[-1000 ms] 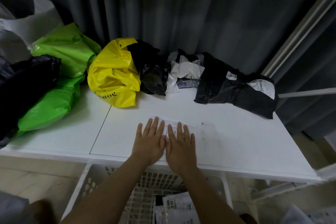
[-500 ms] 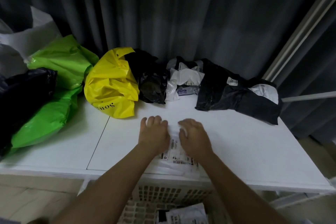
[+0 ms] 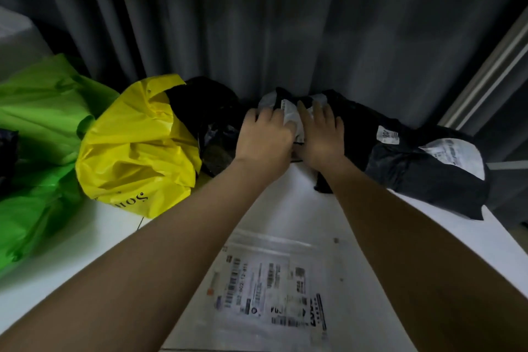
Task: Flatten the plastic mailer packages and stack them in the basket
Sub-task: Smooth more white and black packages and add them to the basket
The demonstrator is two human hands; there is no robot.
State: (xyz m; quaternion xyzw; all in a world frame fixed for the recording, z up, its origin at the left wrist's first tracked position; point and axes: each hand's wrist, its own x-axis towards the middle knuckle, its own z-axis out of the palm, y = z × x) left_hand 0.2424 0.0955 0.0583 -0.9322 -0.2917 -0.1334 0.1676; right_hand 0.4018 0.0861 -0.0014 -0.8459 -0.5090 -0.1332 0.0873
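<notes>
A flattened clear mailer (image 3: 271, 280) with a printed label lies on the white table (image 3: 385, 237) near its front edge, between my forearms. Both hands reach to the back of the table. A crumpled white mailer (image 3: 291, 116) sits there among black bags. My left hand (image 3: 265, 137) curls its fingers round the mailer's left side. My right hand (image 3: 323, 131) rests on its right side with the fingers laid fairly straight over it. Most of that mailer is hidden under my hands. The basket is out of view.
A yellow bag (image 3: 137, 146) and green bags (image 3: 43, 111) fill the left of the table. A black bag (image 3: 208, 103) sits behind the yellow one. Black mailers (image 3: 423, 168) with white labels lie at the right. A dark curtain (image 3: 285, 23) hangs close behind.
Both hands have left the flattened mailer near the front edge and moved forward to the crumpled white mailer at the back. My view has shifted forward, losing the basket.
</notes>
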